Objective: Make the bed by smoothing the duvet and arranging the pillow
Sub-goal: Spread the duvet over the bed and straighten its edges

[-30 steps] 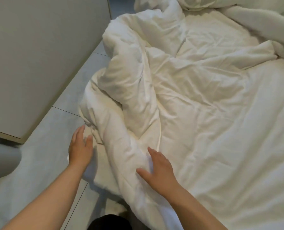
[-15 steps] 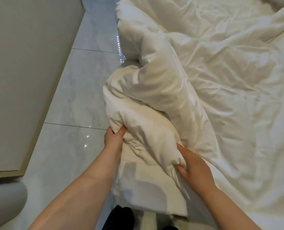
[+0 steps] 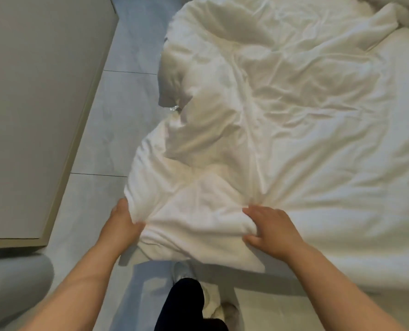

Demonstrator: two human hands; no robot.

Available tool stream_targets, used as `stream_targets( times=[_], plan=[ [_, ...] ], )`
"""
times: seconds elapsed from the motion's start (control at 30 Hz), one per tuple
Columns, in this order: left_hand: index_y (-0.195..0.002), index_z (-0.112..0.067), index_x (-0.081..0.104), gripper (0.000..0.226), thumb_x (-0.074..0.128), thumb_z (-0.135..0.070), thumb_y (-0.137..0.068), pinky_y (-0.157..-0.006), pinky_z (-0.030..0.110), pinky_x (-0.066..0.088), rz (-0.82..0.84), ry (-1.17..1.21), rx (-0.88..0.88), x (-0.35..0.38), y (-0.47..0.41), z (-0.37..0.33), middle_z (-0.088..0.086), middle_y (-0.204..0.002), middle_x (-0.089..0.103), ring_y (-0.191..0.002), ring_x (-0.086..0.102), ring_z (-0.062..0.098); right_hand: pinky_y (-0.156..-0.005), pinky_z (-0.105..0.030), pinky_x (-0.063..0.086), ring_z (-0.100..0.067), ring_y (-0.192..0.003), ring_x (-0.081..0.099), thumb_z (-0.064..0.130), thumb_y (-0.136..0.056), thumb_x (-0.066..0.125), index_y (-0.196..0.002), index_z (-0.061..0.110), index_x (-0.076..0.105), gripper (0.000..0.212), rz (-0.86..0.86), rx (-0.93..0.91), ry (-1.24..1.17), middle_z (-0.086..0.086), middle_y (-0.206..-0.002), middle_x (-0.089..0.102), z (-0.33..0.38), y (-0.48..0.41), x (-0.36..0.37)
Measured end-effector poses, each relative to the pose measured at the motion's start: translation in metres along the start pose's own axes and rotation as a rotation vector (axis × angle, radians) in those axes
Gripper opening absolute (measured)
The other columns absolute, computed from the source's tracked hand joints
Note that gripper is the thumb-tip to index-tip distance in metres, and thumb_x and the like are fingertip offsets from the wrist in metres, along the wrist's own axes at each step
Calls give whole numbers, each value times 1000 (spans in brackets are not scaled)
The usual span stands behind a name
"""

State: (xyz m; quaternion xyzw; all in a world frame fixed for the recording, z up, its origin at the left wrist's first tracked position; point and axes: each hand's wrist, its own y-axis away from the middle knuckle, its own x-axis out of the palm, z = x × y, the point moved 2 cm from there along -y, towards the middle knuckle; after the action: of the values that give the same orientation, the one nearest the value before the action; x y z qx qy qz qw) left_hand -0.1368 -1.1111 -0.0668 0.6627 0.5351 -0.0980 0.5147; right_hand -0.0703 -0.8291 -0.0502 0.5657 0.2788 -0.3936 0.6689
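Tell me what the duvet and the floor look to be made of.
Duvet: soft white woven fabric, likely cotton, matte; it creases finely and bunches where the left hand and right hand grip it. Floor: large pale grey tiles, perhaps polished stone or ceramic; thin joint lines, faint sheen.

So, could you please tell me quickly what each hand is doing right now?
Left hand: grips the duvet at its corner.
Right hand: grips the duvet's bunched near edge.
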Motion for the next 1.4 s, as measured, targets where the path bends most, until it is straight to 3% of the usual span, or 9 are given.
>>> stream_targets(
  times=[0.1, 0.23, 0.33, 0.47, 0.6, 0.8, 1.1, 1.27, 1.4],
  plan=[
    [-144, -13, 21, 83, 69, -29, -78, -106, 42, 28, -77, -275, 2, 30, 19, 7, 17, -151, 19, -134, 28, 34, -116, -35, 9, -11, -143, 15, 44, -87, 48, -146, 24, 17, 70, -33, 13, -31, 3, -156, 13, 5, 3, 16],
    [-131, -20, 37, 76, 61, -55, -68, -96, 42, 45, -71, -423, 823, 90, 65, -40, 9, -142, 39, -122, 47, 27, -108, -49, 26, -28, -130, 45, 39, -78, 55, -135, 11, 45, 64, -348, 53, -95, -9, -139, 49, -15, 29, 20],
    [-140, -24, 31, 87, 65, -59, -68, -106, 41, 34, 45, -653, 898, 128, 65, -77, -2, -149, 29, -133, 39, 20, -106, -53, 30, -30, -129, 46, 44, -71, 59, -133, 12, 48, 70, -319, 199, -45, -9, -137, 51, -45, 44, 31],
    [-67, -28, 70, 51, 89, -35, -20, -48, 16, 42, 42, -774, 966, 146, 49, -105, -8, -62, 64, -54, 61, 13, -51, -32, 55, -26, -69, 72, 37, -49, 80, -81, 16, 72, 39, -341, 197, 35, -5, -80, 73, -68, 44, 43],
    [-56, -28, 65, 14, 64, -41, -61, -42, 12, 18, 49, -595, 1053, 121, 58, -114, -9, -46, 55, -40, 53, 11, -49, -3, 4, -15, -39, 53, 29, -65, 41, -53, 23, 63, 27, -536, 241, -123, 6, -47, 56, -64, 50, 17],
    [-67, -31, 64, 42, 68, -66, -44, -46, 11, 20, 280, -727, 1020, 132, 62, -118, -8, -55, 58, -48, 60, 11, -72, -24, 39, -20, -83, 65, 53, -66, 25, -87, 17, 73, 64, -296, 139, -365, -1, -86, 73, -86, 73, 24],
    [-118, -27, 48, 71, 32, -67, -61, -73, 19, 54, 393, -791, 1257, 255, 140, -241, -5, -112, 68, -91, 69, 7, -91, -25, 36, -28, -120, 49, 7, -89, 55, -120, 3, 56, 32, -954, 1049, -1197, -12, -122, 54, -260, 164, 40],
    [-148, -28, -4, 84, 47, -53, -86, -117, 40, 1, 562, -910, 1253, 374, 207, -321, -4, -155, -12, -145, -4, 16, -109, -39, 34, -26, -128, 41, 12, -90, 54, -142, 9, 29, 57, -938, 1182, -1583, -12, -145, 38, -388, 198, 66],
    [-126, -11, 40, 122, 85, -55, -22, -79, 49, 53, 336, -956, 1331, 472, 222, -367, 14, -125, 60, -115, 56, 33, -78, -35, 44, -22, -99, 49, 17, -91, 52, -143, 14, 22, 61, -947, 1109, -2075, -8, -126, 50, -485, 203, 78]
  ],
)
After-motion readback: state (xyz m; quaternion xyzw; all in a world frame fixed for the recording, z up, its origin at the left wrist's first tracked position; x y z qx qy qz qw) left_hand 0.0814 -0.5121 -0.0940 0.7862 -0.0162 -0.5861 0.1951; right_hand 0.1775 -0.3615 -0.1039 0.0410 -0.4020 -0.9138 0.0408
